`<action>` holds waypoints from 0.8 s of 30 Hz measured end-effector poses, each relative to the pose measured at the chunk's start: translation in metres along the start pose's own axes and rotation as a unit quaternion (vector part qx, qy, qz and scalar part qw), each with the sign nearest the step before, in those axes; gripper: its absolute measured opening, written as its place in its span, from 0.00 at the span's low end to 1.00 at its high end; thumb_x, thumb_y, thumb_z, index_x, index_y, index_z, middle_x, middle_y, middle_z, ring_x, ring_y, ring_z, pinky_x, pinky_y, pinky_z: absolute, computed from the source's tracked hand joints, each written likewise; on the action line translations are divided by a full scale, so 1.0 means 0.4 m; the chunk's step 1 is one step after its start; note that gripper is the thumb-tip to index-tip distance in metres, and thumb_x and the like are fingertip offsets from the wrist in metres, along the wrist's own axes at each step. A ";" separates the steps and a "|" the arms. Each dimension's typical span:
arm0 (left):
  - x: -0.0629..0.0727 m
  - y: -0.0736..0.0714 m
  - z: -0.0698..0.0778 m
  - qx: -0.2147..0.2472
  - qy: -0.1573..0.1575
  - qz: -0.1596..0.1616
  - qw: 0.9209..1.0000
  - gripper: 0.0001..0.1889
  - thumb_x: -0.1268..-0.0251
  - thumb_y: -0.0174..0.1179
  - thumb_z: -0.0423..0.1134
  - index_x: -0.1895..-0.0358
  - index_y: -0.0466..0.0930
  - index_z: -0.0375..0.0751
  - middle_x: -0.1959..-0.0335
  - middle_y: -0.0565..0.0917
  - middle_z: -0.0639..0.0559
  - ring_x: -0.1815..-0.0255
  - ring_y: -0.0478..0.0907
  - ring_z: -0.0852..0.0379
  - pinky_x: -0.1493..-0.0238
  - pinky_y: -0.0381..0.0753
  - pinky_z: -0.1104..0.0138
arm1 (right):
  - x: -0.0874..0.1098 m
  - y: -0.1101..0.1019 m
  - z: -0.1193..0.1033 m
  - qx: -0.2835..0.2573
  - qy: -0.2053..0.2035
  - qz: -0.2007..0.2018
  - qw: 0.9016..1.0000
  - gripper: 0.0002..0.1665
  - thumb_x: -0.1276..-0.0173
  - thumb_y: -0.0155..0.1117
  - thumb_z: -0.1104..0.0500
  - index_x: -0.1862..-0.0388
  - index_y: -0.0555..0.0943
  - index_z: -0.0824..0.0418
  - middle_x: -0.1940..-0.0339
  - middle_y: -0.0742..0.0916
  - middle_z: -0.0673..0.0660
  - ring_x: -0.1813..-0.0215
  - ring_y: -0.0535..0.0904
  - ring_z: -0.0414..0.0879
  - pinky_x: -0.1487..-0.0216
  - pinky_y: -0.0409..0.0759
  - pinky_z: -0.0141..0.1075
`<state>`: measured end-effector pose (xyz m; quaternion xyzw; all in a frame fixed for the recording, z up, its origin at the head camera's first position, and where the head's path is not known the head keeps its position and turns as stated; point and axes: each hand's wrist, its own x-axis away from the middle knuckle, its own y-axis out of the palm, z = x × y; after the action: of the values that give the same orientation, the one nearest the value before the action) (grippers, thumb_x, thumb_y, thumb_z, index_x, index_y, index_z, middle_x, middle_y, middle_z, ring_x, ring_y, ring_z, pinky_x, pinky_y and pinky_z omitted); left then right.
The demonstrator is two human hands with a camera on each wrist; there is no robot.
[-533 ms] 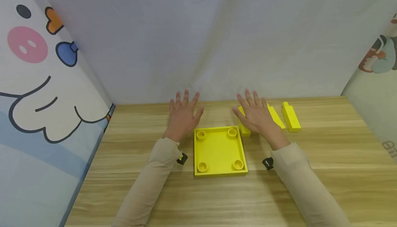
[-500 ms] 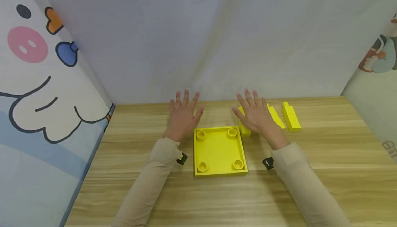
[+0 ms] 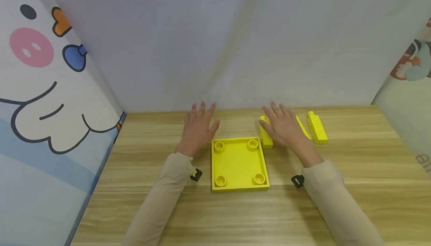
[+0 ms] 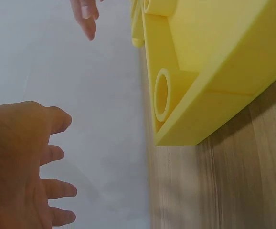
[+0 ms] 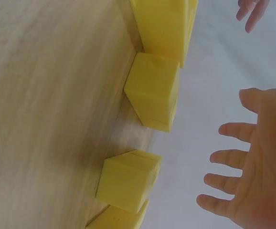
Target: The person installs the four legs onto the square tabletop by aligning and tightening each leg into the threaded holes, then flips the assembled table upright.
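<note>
A square yellow tray [image 3: 240, 163], shallow and with a round socket in each corner, lies on the table between my forearms. My left hand [image 3: 196, 132] hovers off its back left corner, fingers spread and holding nothing; the left wrist view shows it apart from the tray wall [image 4: 233, 95]. Over the yellow bars at the right my right hand [image 3: 286, 128] hangs with spread fingers, also empty. One bar [image 3: 266, 135] lies against the tray's right side, a second [image 3: 303, 127] is partly hidden by that hand, and a third [image 3: 317, 128] lies farther right. Each fully visible bar ends in a small knob.
The wooden table [image 3: 235, 216] meets a pale grey cloth backdrop [image 3: 168, 51] just behind the hands. A cartoon-printed panel [image 3: 40, 100] stands on the left, another printed panel [image 3: 407, 100] on the right. Both wrists carry a small black device [image 3: 196, 174].
My right hand has shifted slightly to the right, uncovering more of the nearest bar and covering more of the second. My left hand has barely moved. The tray and bars lie as before.
</note>
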<state>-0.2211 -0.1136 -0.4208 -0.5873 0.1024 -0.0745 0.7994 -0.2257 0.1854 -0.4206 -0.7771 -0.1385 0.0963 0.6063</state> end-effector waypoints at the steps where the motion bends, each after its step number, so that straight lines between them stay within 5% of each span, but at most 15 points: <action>1: 0.002 0.000 -0.002 0.003 0.001 -0.002 1.000 0.34 0.18 0.42 0.57 0.16 0.47 0.57 0.16 0.51 0.36 0.15 0.43 0.29 0.20 0.49 0.34 | 0.003 0.002 0.003 -0.001 -0.001 0.001 1.000 0.38 0.16 0.38 0.39 0.16 0.54 0.57 0.15 0.54 0.68 0.16 0.48 0.72 0.21 0.52 0.69; 8: 0.024 0.001 -0.010 0.049 0.001 -0.006 0.999 0.32 0.20 0.49 0.52 0.19 0.58 0.48 0.21 0.65 0.37 0.19 0.57 0.32 0.23 0.57 0.34 | 0.017 0.012 0.011 0.002 -0.009 0.015 1.000 0.36 0.17 0.45 0.43 0.19 0.61 0.58 0.18 0.62 0.68 0.21 0.58 0.72 0.27 0.60 0.72; 16: 0.055 0.011 -0.015 0.059 -0.009 -0.009 0.998 0.30 0.22 0.53 0.50 0.24 0.66 0.40 0.29 0.76 0.37 0.27 0.71 0.36 0.28 0.68 0.39 | 0.029 0.025 0.010 0.026 -0.012 0.040 0.999 0.34 0.22 0.54 0.43 0.29 0.73 0.65 0.35 0.80 0.69 0.32 0.73 0.69 0.35 0.72 0.65; 21: 0.084 0.012 -0.009 0.074 -0.027 -0.020 0.997 0.28 0.24 0.56 0.50 0.30 0.73 0.36 0.39 0.83 0.37 0.38 0.79 0.39 0.34 0.76 0.45 | 0.039 0.032 0.009 0.039 0.010 0.036 0.999 0.33 0.27 0.58 0.40 0.42 0.82 0.67 0.46 0.85 0.66 0.45 0.78 0.65 0.45 0.75 0.60; 24: 0.104 0.013 -0.007 0.087 -0.048 -0.030 0.995 0.23 0.26 0.58 0.51 0.40 0.81 0.36 0.50 0.88 0.41 0.50 0.84 0.45 0.45 0.83 0.51 | 0.041 0.037 0.007 0.048 0.016 0.032 0.998 0.29 0.30 0.61 0.38 0.61 0.86 0.65 0.63 0.86 0.60 0.60 0.78 0.58 0.58 0.76 0.52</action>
<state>-0.1816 -0.1244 -0.4298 -0.5210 0.0388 -0.0787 0.8490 -0.2098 0.1900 -0.4355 -0.7526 -0.0986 0.1098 0.6418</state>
